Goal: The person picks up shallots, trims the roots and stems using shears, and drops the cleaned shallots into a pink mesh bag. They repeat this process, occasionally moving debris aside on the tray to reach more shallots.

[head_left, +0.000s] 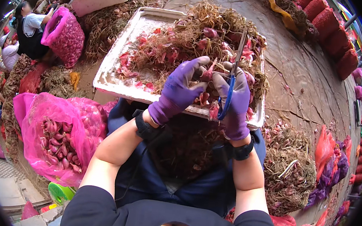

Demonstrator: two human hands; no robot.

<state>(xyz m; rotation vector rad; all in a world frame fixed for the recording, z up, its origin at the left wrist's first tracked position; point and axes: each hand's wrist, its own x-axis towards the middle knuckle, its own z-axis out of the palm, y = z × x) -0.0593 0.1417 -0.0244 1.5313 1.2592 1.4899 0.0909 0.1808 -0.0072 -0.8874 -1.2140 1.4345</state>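
Observation:
Both my hands wear purple gloves with greyish, soiled fingers. My right hand is closed on a pair of scissors with blue handles, the long metal blades pointing away from me. My left hand curls around a reddish shallot with a dry stalk, its thumb and index finger apart. The shallot lies between the two hands, close to the right fingertips. Beneath them is a white foam tray heaped with shallots, dry roots and loose red skins. Glove and stalks partly hide the shallot.
At my left, a pink mesh bag holds loose shallots. Piles of dried tops lie at my right, beside red and purple bags. Filled red sacks line the far right. Another person sits far left near a pink sack.

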